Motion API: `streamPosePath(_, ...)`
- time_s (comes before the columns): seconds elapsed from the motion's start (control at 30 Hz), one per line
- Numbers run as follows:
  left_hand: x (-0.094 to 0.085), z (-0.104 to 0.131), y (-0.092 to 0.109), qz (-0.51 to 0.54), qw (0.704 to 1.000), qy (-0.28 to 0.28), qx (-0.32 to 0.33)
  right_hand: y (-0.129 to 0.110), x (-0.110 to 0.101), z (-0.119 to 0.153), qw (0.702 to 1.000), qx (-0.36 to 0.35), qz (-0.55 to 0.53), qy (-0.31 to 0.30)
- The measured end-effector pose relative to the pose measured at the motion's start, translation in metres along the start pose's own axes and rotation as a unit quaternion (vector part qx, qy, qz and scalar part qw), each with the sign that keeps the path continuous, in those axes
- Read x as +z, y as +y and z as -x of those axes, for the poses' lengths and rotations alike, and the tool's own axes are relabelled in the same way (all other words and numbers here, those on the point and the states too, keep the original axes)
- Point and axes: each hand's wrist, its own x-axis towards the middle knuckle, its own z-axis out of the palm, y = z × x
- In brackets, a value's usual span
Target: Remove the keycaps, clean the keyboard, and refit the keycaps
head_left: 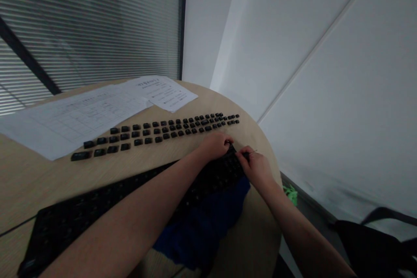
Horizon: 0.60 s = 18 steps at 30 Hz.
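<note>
A black keyboard [78,208] lies at a slant across the round table, partly hidden under my left forearm. My left hand [215,145] is closed at its far right corner, fingers curled against the edge; the fingertips are partly hidden. Close beside it, my right hand [256,164] pinches a thin, dark, wire-like tool [253,152] over the keyboard's right end. Beyond the keyboard, many loose black keycaps [146,132] stand in rows on the table. A crumpled blue cloth [205,226] lies along the keyboard's near side, below my hands.
Printed paper sheets [94,113] cover the table's far left part. The wooden table [260,221] has a curved edge on the right, close to a white wall [325,95]. A black chair [368,243] stands at lower right, and a green object [290,194] lies below the edge.
</note>
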Motion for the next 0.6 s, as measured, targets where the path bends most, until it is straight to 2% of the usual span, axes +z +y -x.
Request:
streamPosePath(0.17, 0.0013, -0.0008, -0.0003, 0.003, 1.0, -0.003, 0.0, -0.0023, -0.0004, -0.0041, 1.0, 0.004, -0.006, -0.002)
streamPosePath(0.4, 0.0011, -0.0011, -0.0003, 0.011, 1.0, -0.001, -0.001, 0.0055, 0.0021, -0.0067, 0.993, 0.037, -0.098, 0.059)
streamPosePath(0.6, -0.0006, -0.0002, 0.003, 0.015, 1.0, -0.01, -0.006, 0.0039, 0.0012, -0.0055, 0.995, 0.014, -0.096, 0.017)
